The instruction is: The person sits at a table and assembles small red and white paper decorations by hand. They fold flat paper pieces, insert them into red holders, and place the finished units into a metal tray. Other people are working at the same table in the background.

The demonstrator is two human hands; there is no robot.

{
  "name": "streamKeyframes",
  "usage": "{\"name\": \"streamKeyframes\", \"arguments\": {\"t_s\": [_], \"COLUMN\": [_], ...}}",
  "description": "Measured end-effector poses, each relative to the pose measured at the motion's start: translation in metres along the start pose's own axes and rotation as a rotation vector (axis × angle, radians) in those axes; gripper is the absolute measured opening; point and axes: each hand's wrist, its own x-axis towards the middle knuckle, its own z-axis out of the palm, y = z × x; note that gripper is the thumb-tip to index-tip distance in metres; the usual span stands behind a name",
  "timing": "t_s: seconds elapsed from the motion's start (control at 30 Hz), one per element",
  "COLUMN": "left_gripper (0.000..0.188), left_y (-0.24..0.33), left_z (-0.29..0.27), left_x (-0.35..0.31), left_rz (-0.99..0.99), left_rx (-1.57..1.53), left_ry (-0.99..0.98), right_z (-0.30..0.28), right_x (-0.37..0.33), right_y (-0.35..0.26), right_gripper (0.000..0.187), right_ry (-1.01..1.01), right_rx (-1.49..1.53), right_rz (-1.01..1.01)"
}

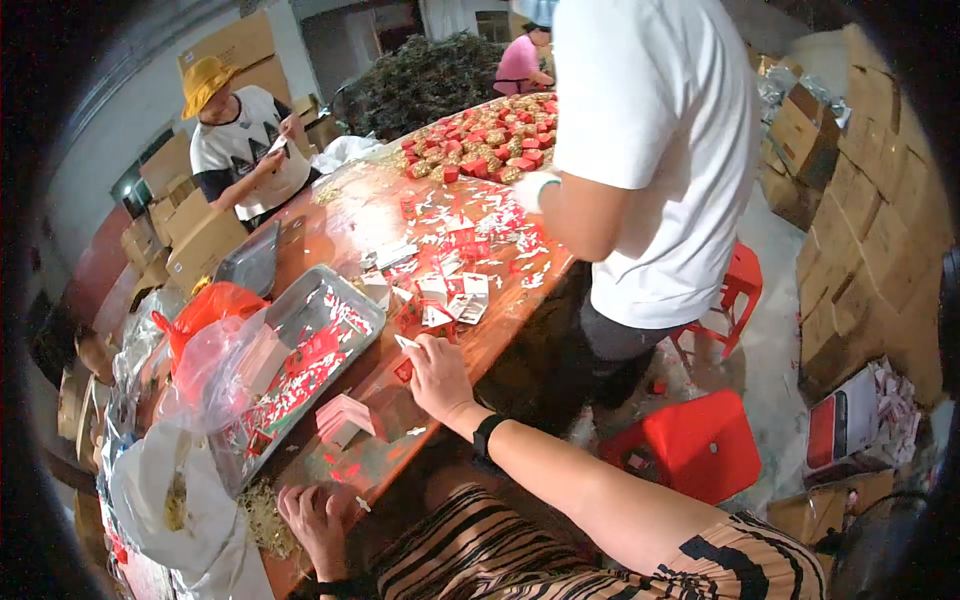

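Note:
My right hand [443, 382] reaches over the table, its fingers pinched on a small white card [406, 342]. A red piece shows beside those fingers; whether it is held too, I cannot tell. Just beyond stand folded white-and-red cards [455, 298]. Down at the table's near edge is my left hand [314, 524], fingers apart and seemingly holding nothing. Pale yellow shreds [264, 520] lie beside it. Between the two hands, a folded pink-and-white card stack [345, 418] sits on the red-brown table [388, 462].
A metal tray [372, 312] holds red and white paper bits. Plastic bags [215, 345] crowd the left side. A person in white [655, 150] stands close on the right by red stools [700, 445]. Red-and-gold pieces [480, 140] cover the far end. Another person [250, 150] works across the table.

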Motion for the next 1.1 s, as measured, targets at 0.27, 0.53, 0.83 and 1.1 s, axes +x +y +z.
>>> {"name": "streamKeyframes", "arguments": {"t_s": [0.27, 0.53, 0.83, 1.1], "left_gripper": [0.035, 0.033, 0.032, 0.036], "left_y": [-0.007, -0.011, -0.009, -0.017], "left_z": [-0.002, 0.003, -0.001, -0.002], "left_x": [-0.001, -0.003, -0.003, -0.005], "left_rz": [0.076, 0.135, -0.018, 0.006], "left_rx": [0.031, 0.088, -0.014, -0.058], "left_ry": [0.003, 0.018, -0.002, 0.027], "right_z": [0.002, -0.001, 0.000, -0.030], "right_x": [-0.002, 0.001, -0.001, -0.028], "right_y": [-0.001, 0.000, 0.000, 0.006], "right_gripper": [0.032, 0.028, 0.029, 0.026], "right_ry": [0.022, 0.049, 0.068, 0.231], "right_rx": [0.123, 0.162, 0.170, 0.299], "right_rz": [0.016, 0.003, -0.043, -0.031]}}
